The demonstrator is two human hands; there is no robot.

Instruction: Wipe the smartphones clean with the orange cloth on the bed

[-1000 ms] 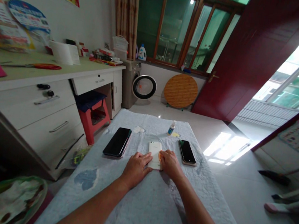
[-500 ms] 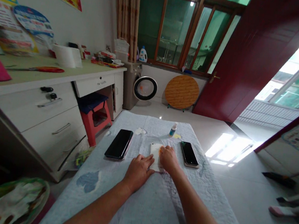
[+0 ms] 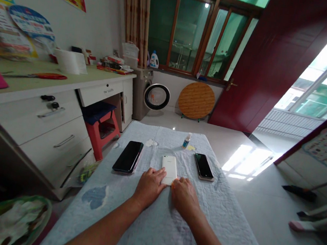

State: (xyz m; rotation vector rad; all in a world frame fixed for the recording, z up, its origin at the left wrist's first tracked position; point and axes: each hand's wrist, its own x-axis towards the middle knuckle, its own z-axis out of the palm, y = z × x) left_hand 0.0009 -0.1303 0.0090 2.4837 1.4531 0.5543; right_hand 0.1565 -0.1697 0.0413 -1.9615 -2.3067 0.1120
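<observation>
A white smartphone (image 3: 170, 168) lies back side up on the cloth-covered table, its camera end pointing away from me. My left hand (image 3: 149, 186) steadies it at the lower left, fingertips on its back and thumb along the bottom edge. At the phone's lower right corner, my right hand (image 3: 185, 195) is closed with the fingers pinched together. A bit of orange cloth (image 3: 174, 183) shows at those fingertips, mostly hidden by them. To the left lies a larger black phone (image 3: 128, 156), screen up; another dark-screened phone (image 3: 203, 167) lies to the right.
A small spray bottle (image 3: 186, 141) stands near the far side of the blue tablecloth (image 3: 151, 227). Left are a white desk (image 3: 48, 119), a red stool (image 3: 103, 131) and a waste bin (image 3: 44, 219). A washing machine (image 3: 142, 92) with its door open stands beyond.
My right hand has moved down along the white phone, from its upper right side to the lower right corner, uncovering more of its back. The left hand stays at the phone's left edge.
</observation>
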